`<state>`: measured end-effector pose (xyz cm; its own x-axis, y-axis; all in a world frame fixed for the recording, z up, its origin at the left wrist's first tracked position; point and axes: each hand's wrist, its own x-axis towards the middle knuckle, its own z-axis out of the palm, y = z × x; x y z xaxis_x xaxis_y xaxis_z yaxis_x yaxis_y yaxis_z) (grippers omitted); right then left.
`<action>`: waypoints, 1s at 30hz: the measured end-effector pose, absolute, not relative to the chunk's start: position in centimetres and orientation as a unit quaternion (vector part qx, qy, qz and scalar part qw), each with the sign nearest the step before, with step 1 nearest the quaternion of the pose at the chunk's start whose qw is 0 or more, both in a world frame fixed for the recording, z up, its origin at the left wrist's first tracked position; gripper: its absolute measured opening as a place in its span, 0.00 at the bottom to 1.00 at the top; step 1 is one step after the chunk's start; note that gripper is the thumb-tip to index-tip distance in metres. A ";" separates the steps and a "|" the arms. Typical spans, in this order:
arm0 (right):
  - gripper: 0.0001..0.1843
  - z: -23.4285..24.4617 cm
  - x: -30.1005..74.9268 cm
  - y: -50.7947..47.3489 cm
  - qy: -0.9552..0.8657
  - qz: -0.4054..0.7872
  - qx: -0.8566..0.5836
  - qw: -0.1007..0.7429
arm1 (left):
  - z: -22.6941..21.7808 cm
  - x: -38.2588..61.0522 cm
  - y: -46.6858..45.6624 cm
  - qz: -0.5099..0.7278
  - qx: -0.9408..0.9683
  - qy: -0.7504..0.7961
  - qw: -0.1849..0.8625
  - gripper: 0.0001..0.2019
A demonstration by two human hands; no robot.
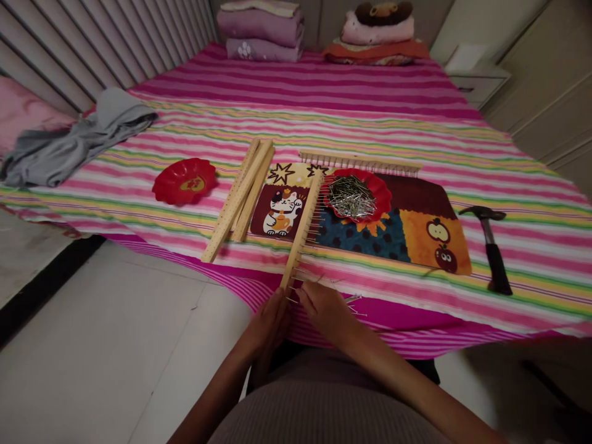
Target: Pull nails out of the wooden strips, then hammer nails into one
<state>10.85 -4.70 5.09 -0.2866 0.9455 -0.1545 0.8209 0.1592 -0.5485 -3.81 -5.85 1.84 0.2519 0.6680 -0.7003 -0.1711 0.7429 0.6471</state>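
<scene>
My left hand [272, 316] is wrapped round the near end of a pale wooden strip [302, 229], which slants away from me over the bed edge. A row of nails sticks out along the strip's right side. Close to that end, my right hand [324, 310] is closed, its thumb and finger pinched at a nail [292, 300] by the strip. Several loose nails [355, 302] lie on the bed to the right of this hand. Beyond them, a red scalloped dish [385, 192] holds a heap of nails [351, 198].
Other drilled wooden strips [231, 213] lie left of a patterned mat [370, 240]. A nail-studded strip [361, 160] rests behind the mat. At right is a hammer [497, 262]; at left, a second red dish [163, 185] and grey clothing [87, 139]. Folded bedding [261, 31] sits at the back.
</scene>
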 end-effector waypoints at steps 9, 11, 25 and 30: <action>0.17 5.1 14.7 -5.2 -0.612 0.425 -0.624 0.237 | 1.7 -4.2 -5.8 0.237 0.210 0.560 0.765 0.28; 0.13 4.9 15.9 -5.4 -0.630 0.378 -0.653 0.182 | 1.5 -4.5 -5.7 0.232 0.210 0.558 0.768 0.28; 0.19 5.3 11.6 -5.9 -0.749 0.318 -0.569 0.117 | 1.3 -5.2 -5.8 0.229 0.217 0.563 0.764 0.28; 0.09 4.9 15.1 -6.0 -0.707 0.273 -0.650 0.060 | 1.3 -6.2 -6.3 0.216 0.247 0.582 0.744 0.29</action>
